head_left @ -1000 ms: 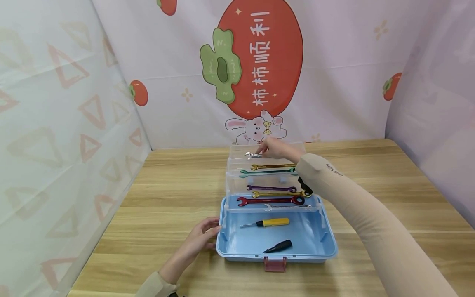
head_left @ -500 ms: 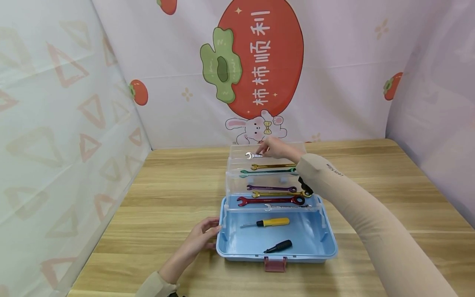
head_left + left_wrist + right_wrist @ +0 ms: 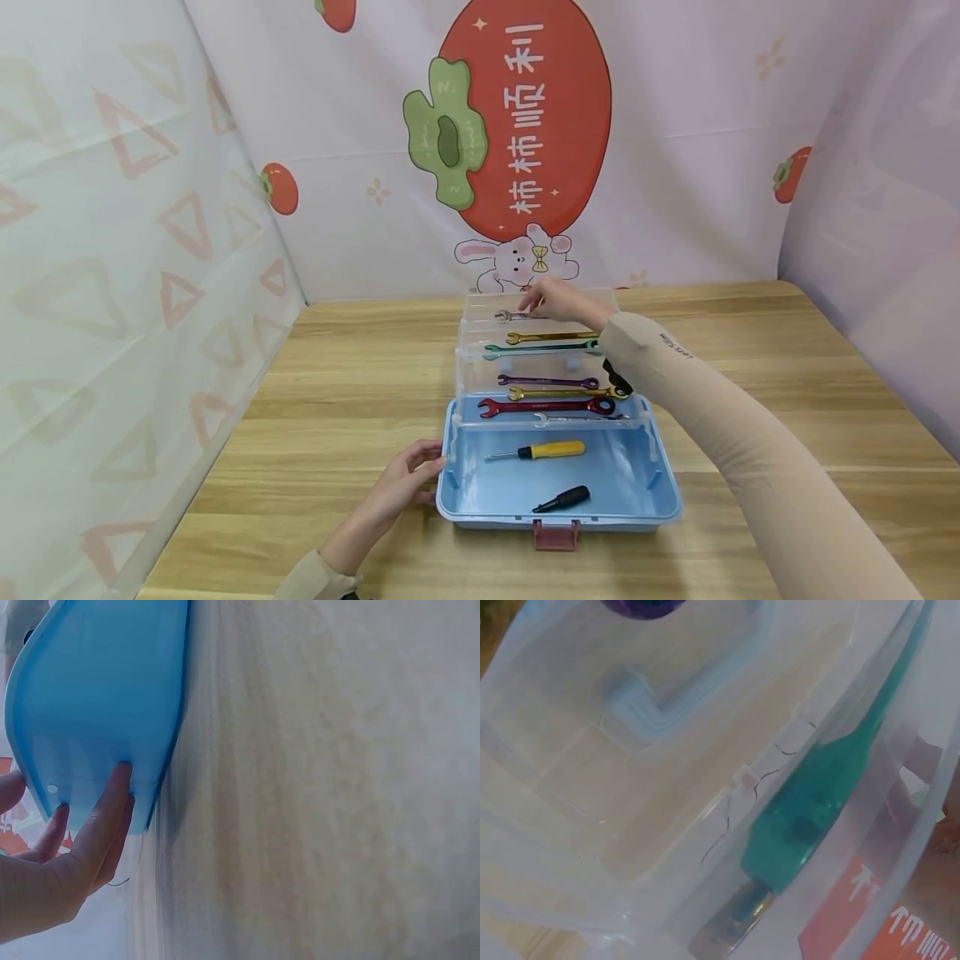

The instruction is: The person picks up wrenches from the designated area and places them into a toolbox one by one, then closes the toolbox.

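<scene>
A light-blue toolbox (image 3: pixel 670 492) stands open, its clear tiered trays (image 3: pixel 468 367) raised towards the back. At the rearmost tray my right hand (image 3: pixel 557 300) has its fingertips on a silver wrench (image 3: pixel 504 316); the fingers partly cover its shaft. My left hand (image 3: pixel 412 475) touches the box's left side with fairly straight fingers (image 3: pixel 101 817). In the trays lie a gold wrench (image 3: pixel 551 337), a green wrench (image 3: pixel 540 347), a purple wrench (image 3: pixel 547 381), another gold wrench (image 3: pixel 558 392), a red wrench (image 3: pixel 547 407) and another silver wrench (image 3: pixel 577 418).
Inside the box's bottom lie a yellow-handled screwdriver (image 3: pixel 555 449) and a black tool with a tapered tip (image 3: pixel 566 498). A pink latch (image 3: pixel 556 535) hangs at the front. Around the box spreads a wooden table (image 3: pixel 337 383), with a printed cloth (image 3: pixel 337 233) behind it.
The silver wrench at my right fingertips has dropped slightly, and more of its shaft shows under them. My left hand has stayed against the box.
</scene>
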`<state>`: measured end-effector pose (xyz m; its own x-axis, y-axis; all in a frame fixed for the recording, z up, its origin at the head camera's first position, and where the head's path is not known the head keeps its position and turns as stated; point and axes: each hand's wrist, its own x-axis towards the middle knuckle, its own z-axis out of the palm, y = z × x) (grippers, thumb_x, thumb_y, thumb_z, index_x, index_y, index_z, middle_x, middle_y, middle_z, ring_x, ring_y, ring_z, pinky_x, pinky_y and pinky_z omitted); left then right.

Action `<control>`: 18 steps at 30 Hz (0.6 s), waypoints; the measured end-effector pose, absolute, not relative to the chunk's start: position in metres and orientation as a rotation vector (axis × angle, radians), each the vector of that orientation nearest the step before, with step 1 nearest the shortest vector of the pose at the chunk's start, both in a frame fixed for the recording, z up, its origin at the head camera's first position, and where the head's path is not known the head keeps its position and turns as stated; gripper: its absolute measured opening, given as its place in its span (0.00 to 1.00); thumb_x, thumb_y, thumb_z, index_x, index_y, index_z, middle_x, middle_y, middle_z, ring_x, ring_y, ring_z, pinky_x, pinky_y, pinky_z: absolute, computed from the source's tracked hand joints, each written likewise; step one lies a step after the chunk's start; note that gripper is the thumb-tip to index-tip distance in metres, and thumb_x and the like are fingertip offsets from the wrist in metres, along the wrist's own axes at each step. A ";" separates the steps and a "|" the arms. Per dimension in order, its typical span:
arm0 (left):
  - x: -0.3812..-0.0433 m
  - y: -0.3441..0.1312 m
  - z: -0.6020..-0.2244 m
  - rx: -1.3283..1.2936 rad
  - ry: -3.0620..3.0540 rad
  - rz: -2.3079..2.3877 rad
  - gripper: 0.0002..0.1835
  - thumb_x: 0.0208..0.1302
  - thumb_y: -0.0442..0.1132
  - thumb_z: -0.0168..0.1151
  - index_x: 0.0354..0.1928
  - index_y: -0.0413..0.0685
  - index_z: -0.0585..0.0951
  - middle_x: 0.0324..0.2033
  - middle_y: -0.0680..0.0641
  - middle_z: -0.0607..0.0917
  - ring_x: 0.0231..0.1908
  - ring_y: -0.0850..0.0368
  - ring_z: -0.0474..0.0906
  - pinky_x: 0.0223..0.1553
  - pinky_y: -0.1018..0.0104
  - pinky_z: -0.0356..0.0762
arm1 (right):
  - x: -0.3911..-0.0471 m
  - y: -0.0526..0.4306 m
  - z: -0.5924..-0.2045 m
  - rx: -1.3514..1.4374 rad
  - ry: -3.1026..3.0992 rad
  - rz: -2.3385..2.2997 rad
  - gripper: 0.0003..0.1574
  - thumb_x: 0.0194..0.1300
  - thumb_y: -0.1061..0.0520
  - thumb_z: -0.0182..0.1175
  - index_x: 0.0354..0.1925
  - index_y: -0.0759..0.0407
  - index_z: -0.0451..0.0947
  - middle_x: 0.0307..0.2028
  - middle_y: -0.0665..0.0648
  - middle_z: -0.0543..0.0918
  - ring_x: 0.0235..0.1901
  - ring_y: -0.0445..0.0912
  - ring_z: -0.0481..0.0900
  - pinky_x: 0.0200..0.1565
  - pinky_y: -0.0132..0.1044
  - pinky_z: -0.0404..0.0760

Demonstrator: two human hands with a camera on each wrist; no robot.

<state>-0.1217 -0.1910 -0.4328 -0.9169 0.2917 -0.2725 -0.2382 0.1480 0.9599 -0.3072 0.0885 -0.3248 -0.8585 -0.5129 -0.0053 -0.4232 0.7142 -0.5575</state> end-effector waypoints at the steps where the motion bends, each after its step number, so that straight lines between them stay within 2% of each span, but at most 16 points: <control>1: -0.122 -0.191 -0.433 0.050 2.036 1.822 0.28 0.62 0.44 0.54 0.57 0.31 0.63 0.52 0.35 0.69 0.42 0.54 0.73 0.35 0.56 0.78 | -0.307 0.089 -0.325 -0.752 2.764 -0.847 0.12 0.56 0.70 0.55 0.40 0.67 0.80 0.36 0.62 0.80 0.34 0.51 0.73 0.37 0.36 0.76; 5: -0.121 -0.190 -0.433 0.044 2.033 1.828 0.28 0.62 0.44 0.54 0.57 0.31 0.63 0.52 0.35 0.69 0.41 0.55 0.73 0.35 0.56 0.78 | -0.305 0.094 -0.323 -0.709 2.779 -0.890 0.12 0.57 0.68 0.55 0.41 0.67 0.79 0.35 0.62 0.79 0.34 0.51 0.71 0.38 0.38 0.75; 12: -0.122 -0.189 -0.430 0.040 2.075 1.787 0.27 0.61 0.45 0.54 0.56 0.32 0.64 0.51 0.36 0.71 0.41 0.54 0.73 0.35 0.57 0.78 | -0.299 0.107 -0.317 -0.685 2.805 -0.929 0.13 0.59 0.66 0.54 0.43 0.67 0.78 0.39 0.64 0.79 0.36 0.52 0.74 0.42 0.42 0.75; 18: -0.121 -0.190 -0.424 0.127 2.139 1.716 0.26 0.62 0.45 0.53 0.55 0.33 0.65 0.50 0.34 0.71 0.43 0.50 0.74 0.36 0.58 0.78 | -0.294 0.119 -0.316 -0.724 2.807 -0.960 0.13 0.60 0.64 0.54 0.43 0.66 0.78 0.39 0.63 0.80 0.35 0.50 0.74 0.37 0.40 0.76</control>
